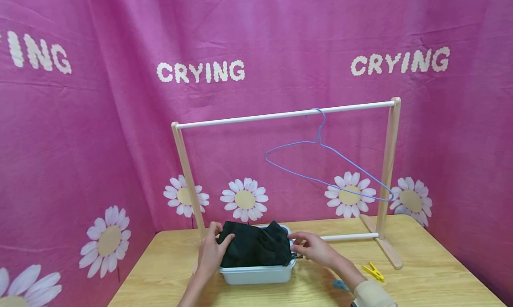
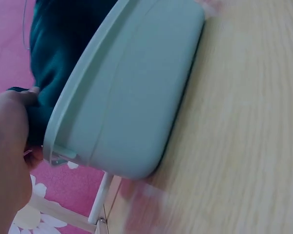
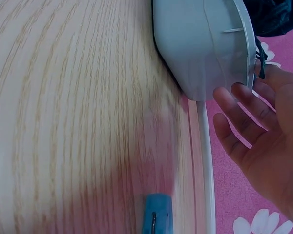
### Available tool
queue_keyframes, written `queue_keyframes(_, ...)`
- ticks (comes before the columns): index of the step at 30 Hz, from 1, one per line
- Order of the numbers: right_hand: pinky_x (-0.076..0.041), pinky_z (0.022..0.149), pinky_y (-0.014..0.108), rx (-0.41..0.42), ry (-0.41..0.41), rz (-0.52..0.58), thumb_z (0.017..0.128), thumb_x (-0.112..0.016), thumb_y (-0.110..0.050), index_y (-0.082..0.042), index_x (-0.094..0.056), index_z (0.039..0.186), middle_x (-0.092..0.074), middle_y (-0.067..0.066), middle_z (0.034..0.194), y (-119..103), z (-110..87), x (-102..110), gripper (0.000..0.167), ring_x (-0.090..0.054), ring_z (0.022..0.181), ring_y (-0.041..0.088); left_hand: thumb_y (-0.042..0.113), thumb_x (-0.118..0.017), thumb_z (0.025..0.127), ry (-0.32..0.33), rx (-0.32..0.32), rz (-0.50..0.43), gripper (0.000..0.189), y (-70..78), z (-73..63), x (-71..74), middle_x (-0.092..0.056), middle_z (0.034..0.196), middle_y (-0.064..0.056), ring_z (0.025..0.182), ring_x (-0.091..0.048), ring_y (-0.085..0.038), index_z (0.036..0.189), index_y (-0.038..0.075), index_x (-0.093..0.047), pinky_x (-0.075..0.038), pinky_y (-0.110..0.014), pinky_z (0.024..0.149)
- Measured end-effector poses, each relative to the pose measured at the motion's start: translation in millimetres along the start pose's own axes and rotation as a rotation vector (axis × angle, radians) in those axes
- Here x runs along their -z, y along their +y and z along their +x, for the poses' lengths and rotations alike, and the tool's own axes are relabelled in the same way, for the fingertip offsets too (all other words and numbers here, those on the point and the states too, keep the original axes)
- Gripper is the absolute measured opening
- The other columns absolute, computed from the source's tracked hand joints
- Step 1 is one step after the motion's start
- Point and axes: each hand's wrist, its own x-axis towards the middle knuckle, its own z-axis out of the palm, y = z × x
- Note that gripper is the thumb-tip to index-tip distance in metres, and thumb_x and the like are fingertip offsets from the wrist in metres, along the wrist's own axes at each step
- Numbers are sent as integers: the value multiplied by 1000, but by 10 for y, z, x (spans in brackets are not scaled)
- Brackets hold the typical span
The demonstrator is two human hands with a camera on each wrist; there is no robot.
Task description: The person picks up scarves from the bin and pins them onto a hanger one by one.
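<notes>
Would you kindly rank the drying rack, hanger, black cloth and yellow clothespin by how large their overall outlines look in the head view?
1. Drying rack
2. Hanger
3. Black cloth
4. Yellow clothespin

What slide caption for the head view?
Left hand grips black cloth in a pale bin, right hand beside it; blue hanger on the rack behind.

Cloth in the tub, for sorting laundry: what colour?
The cloth looks black, clearest in the head view.
</notes>
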Motion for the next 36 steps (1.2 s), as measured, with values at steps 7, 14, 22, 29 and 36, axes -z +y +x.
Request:
queue_keyframes(7, -48, 53, 26, 10, 9, 1, 96, -64, -14, 4, -60, 128, -67, 14, 92, 20, 4, -27, 36, -57, 65, 5, 7, -80, 81, -69, -27, -86, 20, -50, 2, 23, -61, 94, 4, 90, -54, -12, 91, 17, -66, -53, -24, 78)
queue_keyframes(14, -49, 53, 25, 2, 11, 2, 97, -64, -17, 4, -59, 130, -68, 14, 94, 46, 4, -59, 39, -59, 66, 7, 23, -76, 88, -336, 110, -199, 24, -86, -26, 187, -52, 137, -17, 128, -45, -37, 112, 23, -72, -49, -47, 98)
queue_keyframes(22, -48, 54, 27, -38, 9, 22, 99, -61, -17, 1, -58, 133, -71, 14, 98, 78, 4, -35, 39, -67, 73, 23, 18, -77, 86, -463, 36, -245, 25, -113, -39, 249, -67, 121, -1, 114, -56, -15, 110, 23, -72, -50, -28, 93)
queue_keyframes(29, -50, 54, 28, -38, 18, 8, 98, -62, -20, 1, -59, 133, -71, 16, 99, 52, -11, -42, 40, -68, 73, 24, 12, -73, 90, -464, -112, -150, 13, -131, -7, 188, -71, 97, 5, 94, -61, -8, 97, 24, -74, -52, -29, 90)
queue_keyframes(36, -53, 57, 30, -33, 4, 58, 99, -60, -16, 6, -56, 134, -72, 16, 96, 30, -39, -28, 41, -66, 73, 14, 37, -80, 83, -659, -88, -59, 36, -132, 30, 260, -69, 123, 1, 139, -33, -41, 117, 28, -72, -36, -66, 106)
